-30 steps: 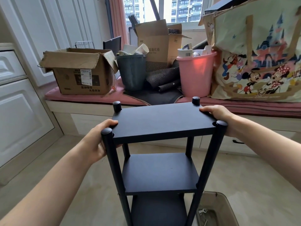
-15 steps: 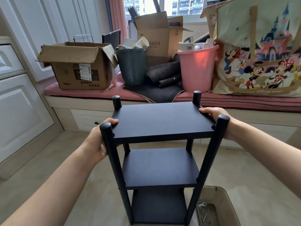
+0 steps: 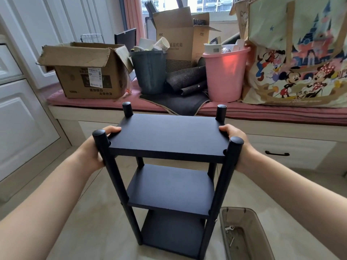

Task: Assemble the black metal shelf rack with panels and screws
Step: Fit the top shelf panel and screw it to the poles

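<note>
The black shelf rack stands upright in front of me, with three panels stacked between four round black posts. My left hand grips the left edge of the top panel, thumb lying on its surface just behind the near left post. My right hand grips the right edge the same way, behind the near right post. Both lower panels are joined to the posts.
A translucent bin with a few small screws and a key sits on the floor at the rack's right. Behind the rack a window bench holds a cardboard box, grey bucket, pink bucket and cartoon tote bag. White cabinets stand left.
The view has tipped down and back, so more of the rack's lower tiers and the floor bin show. Both hands keep their hold on the top panel's sides.
</note>
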`<state>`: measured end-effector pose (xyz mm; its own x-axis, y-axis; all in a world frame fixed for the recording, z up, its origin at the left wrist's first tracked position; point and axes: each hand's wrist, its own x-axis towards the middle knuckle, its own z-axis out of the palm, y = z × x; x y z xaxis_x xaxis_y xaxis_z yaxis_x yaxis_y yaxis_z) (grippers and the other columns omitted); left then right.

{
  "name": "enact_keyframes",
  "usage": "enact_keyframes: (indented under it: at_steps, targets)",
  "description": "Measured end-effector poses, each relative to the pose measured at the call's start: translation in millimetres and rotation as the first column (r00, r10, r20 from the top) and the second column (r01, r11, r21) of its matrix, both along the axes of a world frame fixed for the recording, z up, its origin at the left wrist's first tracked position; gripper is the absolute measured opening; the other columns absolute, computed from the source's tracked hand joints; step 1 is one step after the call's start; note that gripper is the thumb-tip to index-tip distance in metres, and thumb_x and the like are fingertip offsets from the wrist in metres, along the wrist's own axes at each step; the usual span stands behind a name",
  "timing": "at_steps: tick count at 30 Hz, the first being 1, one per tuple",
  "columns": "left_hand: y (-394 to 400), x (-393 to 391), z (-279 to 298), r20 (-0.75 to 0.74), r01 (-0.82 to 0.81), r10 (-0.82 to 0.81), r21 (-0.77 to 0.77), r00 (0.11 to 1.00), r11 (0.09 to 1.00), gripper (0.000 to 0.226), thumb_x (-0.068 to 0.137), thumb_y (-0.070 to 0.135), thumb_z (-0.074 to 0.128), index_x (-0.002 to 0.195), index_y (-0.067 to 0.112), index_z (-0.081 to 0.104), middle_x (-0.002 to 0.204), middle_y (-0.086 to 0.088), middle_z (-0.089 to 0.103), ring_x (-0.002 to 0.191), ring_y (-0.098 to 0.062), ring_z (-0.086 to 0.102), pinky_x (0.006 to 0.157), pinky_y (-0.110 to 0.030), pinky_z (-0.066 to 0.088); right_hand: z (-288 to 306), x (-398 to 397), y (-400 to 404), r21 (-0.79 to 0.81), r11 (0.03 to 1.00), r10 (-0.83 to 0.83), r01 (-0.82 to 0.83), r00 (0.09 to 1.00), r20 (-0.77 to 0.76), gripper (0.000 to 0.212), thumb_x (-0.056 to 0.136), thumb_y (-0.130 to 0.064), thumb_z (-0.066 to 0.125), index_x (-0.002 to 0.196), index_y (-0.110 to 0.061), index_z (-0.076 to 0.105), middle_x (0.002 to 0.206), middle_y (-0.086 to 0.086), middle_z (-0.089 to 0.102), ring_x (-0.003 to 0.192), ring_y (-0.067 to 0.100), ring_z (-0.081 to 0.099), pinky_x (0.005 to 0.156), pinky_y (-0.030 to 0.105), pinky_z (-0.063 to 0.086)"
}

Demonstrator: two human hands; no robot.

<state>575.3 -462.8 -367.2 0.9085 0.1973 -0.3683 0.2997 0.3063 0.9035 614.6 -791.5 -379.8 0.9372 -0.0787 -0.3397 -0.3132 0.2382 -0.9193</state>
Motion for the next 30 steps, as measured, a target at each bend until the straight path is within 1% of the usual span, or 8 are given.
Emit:
enact_keyframes:
  at_steps: [8,13,17,20,22,24,26,30]
  targets:
    - [16,-3,0,0.04,0.047,-0.043,-0.101,0.998,0.994,0.01,0.089,0.024,0.066,0.096,0.018,0.071,0.076,0.004,0.07,0.054,-0.011,0.065,0.048,-0.018,0.051,-3,-20,13,0.026,1.0,0.01,-0.011,0.999,0.031,0.03,0.088,-0.045,0.068,0.084,-0.015,0.068,0.058,-0.003,0.07,0.041,0.013,0.061,0.038,0.017,0.045]
    - [17,-5,-5,0.058,0.007,-0.004,-0.052,0.998,0.999,0.009,0.091,0.026,0.064,0.095,0.018,0.068,0.077,0.003,0.06,0.059,-0.012,0.056,0.055,-0.022,0.045,-1,-25,16,-0.019,1.0,-0.023,0.024,0.999,0.031,0.024,0.087,-0.036,0.07,0.086,-0.012,0.067,0.054,-0.003,0.067,0.043,0.016,0.058,0.042,0.017,0.043]
    - [12,-9,-7,0.087,-0.239,0.242,-0.039,0.966,0.97,0.022,0.099,0.02,0.051,0.082,0.013,0.064,0.069,-0.001,0.059,0.055,-0.014,0.054,0.052,-0.024,0.046,-1,-25,19,0.012,1.0,-0.026,0.025,0.998,0.052,0.025,0.091,-0.034,0.067,0.087,-0.009,0.068,0.063,0.001,0.072,0.049,0.019,0.066,0.049,0.022,0.051]
    - [7,-15,-12,0.301,-0.501,0.431,0.21,0.85,0.84,0.024,0.099,0.017,0.042,0.097,0.008,0.064,0.074,-0.005,0.061,0.06,-0.016,0.057,0.055,-0.023,0.043,0,-26,20,0.01,0.999,-0.04,0.039,0.997,0.072,0.026,0.091,-0.035,0.067,0.089,-0.009,0.069,0.069,0.003,0.073,0.061,0.023,0.065,0.061,0.029,0.049]
    - [0,-23,-13,0.469,-0.596,0.422,0.326,0.776,0.733,0.03,0.102,0.021,0.037,0.117,0.012,0.062,0.091,-0.002,0.063,0.083,-0.015,0.063,0.074,-0.027,0.048,2,-27,22,0.012,0.999,-0.047,0.046,0.996,0.076,0.027,0.091,-0.035,0.067,0.091,-0.008,0.068,0.074,0.005,0.072,0.068,0.026,0.063,0.064,0.031,0.047]
    - [-9,-34,-12,0.624,-0.659,0.319,0.443,0.714,0.608,0.039,0.104,0.026,0.033,0.133,0.014,0.056,0.105,0.005,0.062,0.101,-0.004,0.059,0.093,-0.024,0.045,2,-29,23,0.012,0.999,-0.052,0.051,0.996,0.074,0.027,0.092,-0.035,0.067,0.09,-0.008,0.068,0.074,0.005,0.071,0.069,0.027,0.061,0.065,0.03,0.046]
    - [-24,-46,-10,0.728,-0.682,0.148,0.524,0.67,0.511,0.045,0.102,0.029,0.032,0.138,0.014,0.054,0.127,0.003,0.06,0.127,-0.014,0.05,0.11,-0.035,0.038,3,-33,24,0.013,0.999,-0.052,0.051,0.996,0.076,0.027,0.092,-0.035,0.066,0.089,-0.008,0.068,0.07,0.004,0.071,0.065,0.026,0.062,0.062,0.03,0.046]
    - [-70,-66,-7,0.674,-0.583,-0.222,0.729,0.705,0.359,0.042,0.096,0.029,0.046,0.132,0.014,0.064,0.142,0.003,0.057,0.147,-0.017,0.034,0.126,-0.046,0.002,4,-41,28,0.012,0.997,-0.073,0.073,0.995,0.072,0.025,0.094,-0.034,0.064,0.087,-0.01,0.064,0.076,0.005,0.067,0.062,0.024,0.059,0.057,0.028,0.045]
